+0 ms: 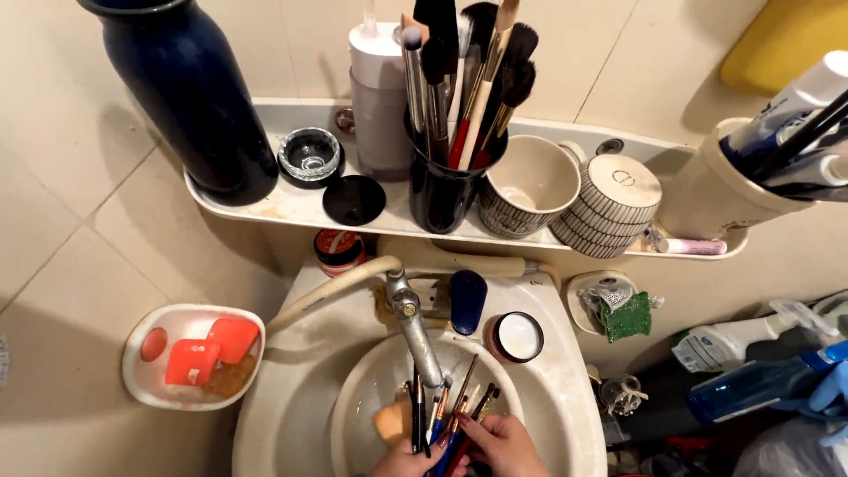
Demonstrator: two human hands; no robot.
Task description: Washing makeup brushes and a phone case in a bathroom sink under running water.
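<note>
Both hands, left hand (402,461) and right hand (503,444), close their fingers around a bundle of makeup brushes (446,415) in the sink basin (353,397) under the faucet (415,331). The brushes look light, thin and probably wet-slippery, best gripped by the handles.

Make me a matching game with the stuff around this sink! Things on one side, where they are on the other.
Things:
1. Dark blue bottle
2. Green scrubber
3. Orange soap holders
4. Bundle of brushes

Places:
A. White dish on the wall, left of the sink
B. In both hands, under the tap
C. Left end of the shelf
D. Small dish right of the sink

Pairs: 1-C, 2-D, 3-A, 4-B
</note>
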